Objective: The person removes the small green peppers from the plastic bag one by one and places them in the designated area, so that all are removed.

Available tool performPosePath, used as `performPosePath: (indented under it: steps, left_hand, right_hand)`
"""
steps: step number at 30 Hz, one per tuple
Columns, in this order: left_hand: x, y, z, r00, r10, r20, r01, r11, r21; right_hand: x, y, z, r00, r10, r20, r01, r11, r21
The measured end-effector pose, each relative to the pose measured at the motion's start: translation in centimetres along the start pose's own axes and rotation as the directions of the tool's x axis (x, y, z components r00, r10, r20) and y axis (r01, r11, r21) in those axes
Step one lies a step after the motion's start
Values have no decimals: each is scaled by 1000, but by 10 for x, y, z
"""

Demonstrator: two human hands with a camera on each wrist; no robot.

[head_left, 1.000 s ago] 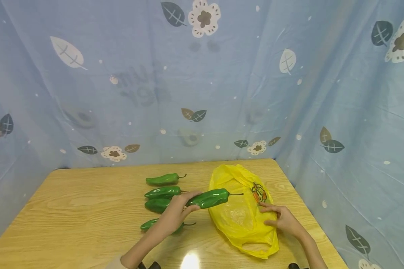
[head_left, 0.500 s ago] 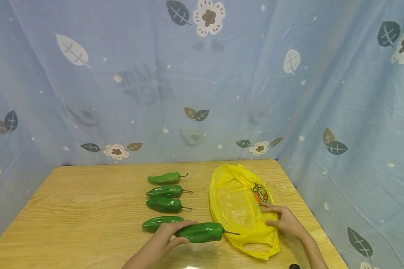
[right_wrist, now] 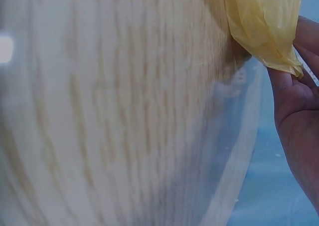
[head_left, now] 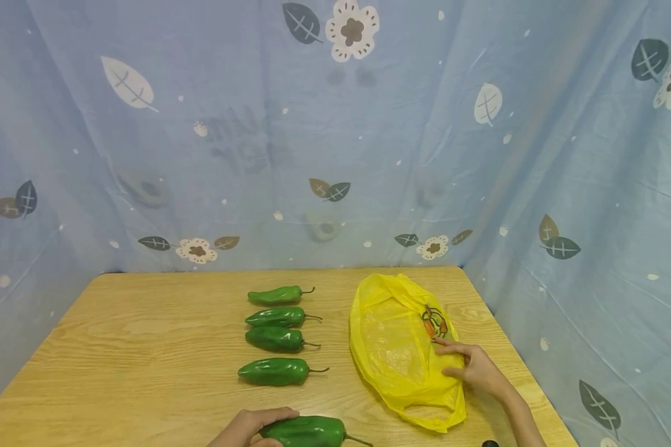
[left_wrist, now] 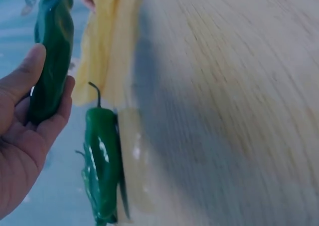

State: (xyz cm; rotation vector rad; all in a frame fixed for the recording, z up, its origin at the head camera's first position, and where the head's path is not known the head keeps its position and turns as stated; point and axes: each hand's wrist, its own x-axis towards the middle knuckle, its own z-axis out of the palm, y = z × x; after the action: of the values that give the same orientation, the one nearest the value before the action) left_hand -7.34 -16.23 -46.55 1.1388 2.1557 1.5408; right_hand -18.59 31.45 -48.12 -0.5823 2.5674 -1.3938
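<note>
My left hand (head_left: 251, 427) grips a green pepper (head_left: 311, 431) near the front edge of the head view. In the left wrist view the thumb and fingers wrap this pepper (left_wrist: 54, 51), its upper part standing out of the hand. Several more green peppers lie in a column on the table, the nearest pepper (head_left: 274, 371) just beyond my left hand. On the right lies a yellow plastic bag (head_left: 394, 335), spread out flat. My right hand (head_left: 478, 371) holds its right side. The right wrist view shows bag film (right_wrist: 269, 31) between thumb and fingers.
An orange and dark-green design (head_left: 435, 321), perhaps a print, shows on the bag. The wooden table (head_left: 145, 354) ends at a blue patterned curtain (head_left: 246, 155) behind and on both sides. A small black object (head_left: 489, 443) shows at the bottom right.
My left hand has drawn the pepper from beside the bag toward the front edge, uncovering the peppers in the column. The right hand has stayed on the bag.
</note>
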Motion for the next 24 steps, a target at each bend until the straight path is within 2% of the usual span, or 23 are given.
performPosePath:
  steps: [6,10,13,17,21,24]
  left_hand:
    - [-7,-5,0,994,-113,-6,112,991,-77]
    - [-11,-13,-4,997,-67,-38,66,997,-35]
    - [-13,-20,-10,998,-8,-63,10,999,40]
    - [-14,-27,-17,997,23,-78,-12,991,134]
    - [-13,-32,-26,997,24,-71,-9,980,200]
    - [-12,-34,-32,999,-2,-53,13,980,199]
  right_hand:
    - [-1,0,-1,1000,-5,-1,5,1000,-8]
    - [-1,0,-1,1000,5,-1,-5,1000,-3]
    - [0,0,-1,1000,5,-5,-5,1000,4]
    - [0,2,-1,1000,3,-7,-3,1000,-4]
    - [0,4,-1,1000,-4,-3,4,1000,-4]
    - [0,4,0,1000,-15,-3,15,1000,0]
